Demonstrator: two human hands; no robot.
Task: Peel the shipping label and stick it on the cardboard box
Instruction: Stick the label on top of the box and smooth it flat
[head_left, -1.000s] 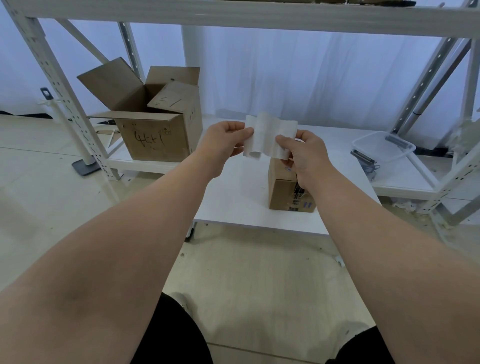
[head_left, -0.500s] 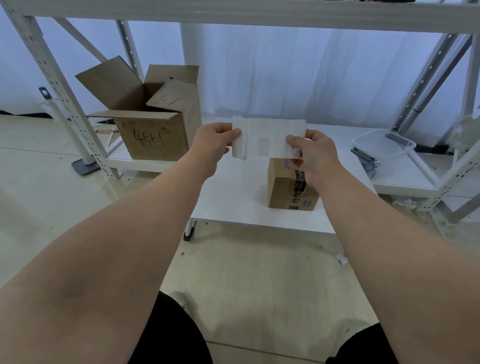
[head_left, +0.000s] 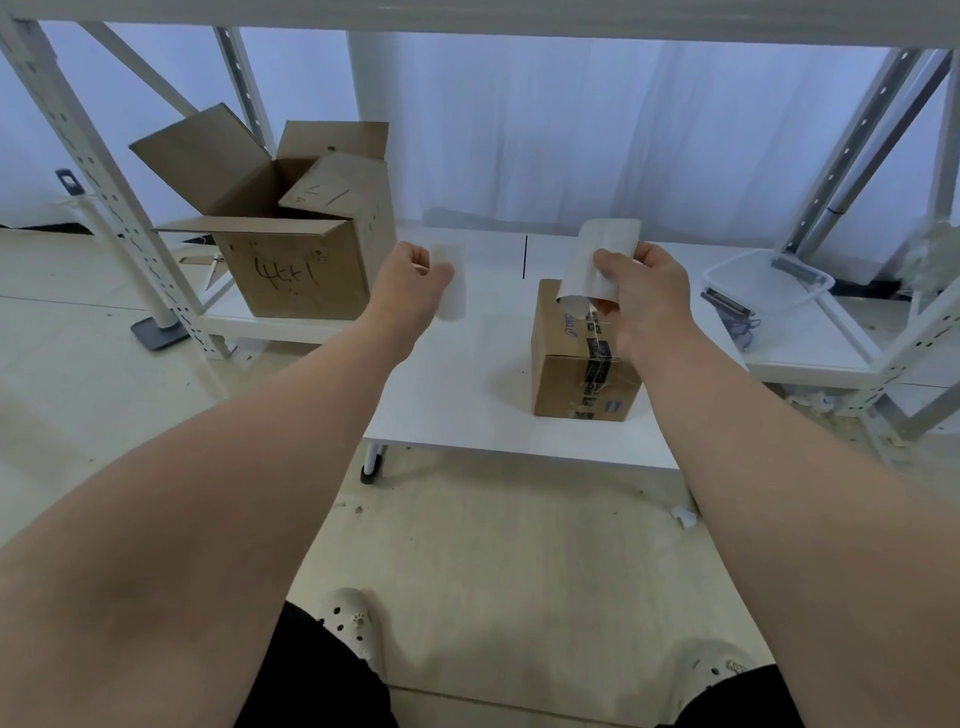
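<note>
Cardboard boxes: two, small sealed box (head_left: 571, 379), large open box (head_left: 291, 260).
Paper pieces: two, apart.
Left hand (head_left: 408, 291): pinches blurred white piece (head_left: 452, 296).
Right hand (head_left: 647, 296): pinches curled piece (head_left: 597, 254).

An open scribbled carton (head_left: 291, 260) sits left on the rack (head_left: 98, 171), a clear tub (head_left: 763, 280) right.

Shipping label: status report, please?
Left hand pinches white strip; right hand pinches curled sheet; apart. Small cardboard box below right hand, no label visible. Nothing between.
</note>
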